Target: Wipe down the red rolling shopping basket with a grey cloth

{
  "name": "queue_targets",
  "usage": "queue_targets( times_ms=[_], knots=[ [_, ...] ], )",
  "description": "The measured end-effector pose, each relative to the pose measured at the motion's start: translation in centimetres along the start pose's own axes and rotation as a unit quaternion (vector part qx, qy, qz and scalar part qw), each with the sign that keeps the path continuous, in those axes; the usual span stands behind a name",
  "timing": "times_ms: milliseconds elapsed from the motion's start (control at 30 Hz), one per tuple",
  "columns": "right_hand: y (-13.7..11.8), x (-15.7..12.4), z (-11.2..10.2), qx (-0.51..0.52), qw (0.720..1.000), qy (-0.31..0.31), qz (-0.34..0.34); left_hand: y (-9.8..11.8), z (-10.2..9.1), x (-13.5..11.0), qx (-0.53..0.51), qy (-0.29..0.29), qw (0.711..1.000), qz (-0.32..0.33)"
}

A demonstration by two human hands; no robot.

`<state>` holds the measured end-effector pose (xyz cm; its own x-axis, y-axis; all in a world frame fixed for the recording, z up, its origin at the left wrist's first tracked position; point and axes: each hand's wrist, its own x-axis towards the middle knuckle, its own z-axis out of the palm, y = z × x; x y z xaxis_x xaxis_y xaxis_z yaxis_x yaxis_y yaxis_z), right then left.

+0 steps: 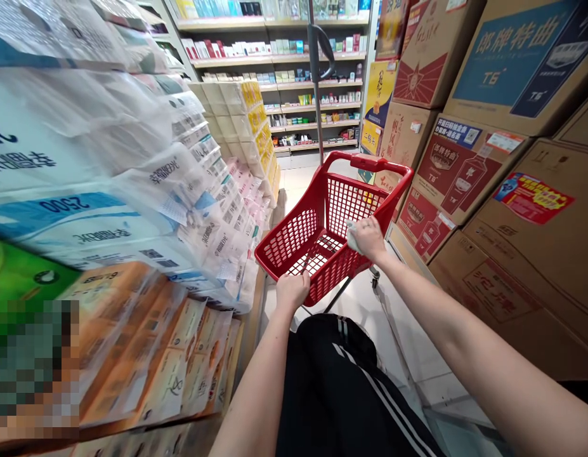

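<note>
A red plastic shopping basket (298, 235) on a wheeled frame stands in the aisle in front of me. My left hand (292, 290) is closed on the near rim of the basket. My right hand (368, 238) rests on the basket's right rim and is closed on a small whitish cloth or wipe (351, 238). The inside of the basket shows only its mesh floor. My legs in black trousers with white stripes are below.
Stacked packs of tissue and toilet paper (132, 190) line the left side. Large cardboard boxes (512, 190) are piled on the right. Shelves of goods (313, 82) close the far end. A narrow strip of pale tiled floor (417, 355) runs between.
</note>
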<state>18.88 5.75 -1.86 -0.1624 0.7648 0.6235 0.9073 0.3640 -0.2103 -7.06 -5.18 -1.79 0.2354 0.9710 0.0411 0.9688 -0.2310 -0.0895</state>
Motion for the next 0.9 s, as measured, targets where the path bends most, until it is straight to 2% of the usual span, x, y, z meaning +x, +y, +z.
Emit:
queue_targets(
  times_ms=[100,167,267,333,500,667,800,900],
  knots=[
    [3.4,1.6,-1.2,-0.006,0.995,0.053,0.082,0.5,0.0,0.1,-0.002,0.007,1.0,0.004],
    [4.6,2.0,-1.4,0.007,0.985,0.096,0.146,1.0,0.0,0.2,-0.005,0.009,1.0,0.009],
    [4.9,1.8,-0.7,0.044,0.956,0.157,0.245,1.9,0.1,0.5,-0.015,0.004,1.0,0.008],
    [4.2,1.1,0.1,0.075,0.945,0.164,0.275,2.7,0.2,0.6,-0.027,0.006,1.0,0.005],
    [2.2,-1.5,1.9,0.123,0.949,0.132,0.258,5.0,0.5,1.1,-0.06,0.013,0.998,-0.007],
    [0.1,-5.2,2.2,0.211,0.94,0.097,0.248,6.9,0.5,1.5,-0.074,0.009,0.997,-0.012],
    [-2.4,-7.9,1.9,0.276,0.925,0.089,0.247,7.4,0.3,1.6,-0.075,0.011,0.997,-0.008],
    [-3.8,-8.4,1.7,0.289,0.917,0.081,0.261,7.2,0.2,1.4,-0.079,0.011,0.997,-0.006]
  ],
)
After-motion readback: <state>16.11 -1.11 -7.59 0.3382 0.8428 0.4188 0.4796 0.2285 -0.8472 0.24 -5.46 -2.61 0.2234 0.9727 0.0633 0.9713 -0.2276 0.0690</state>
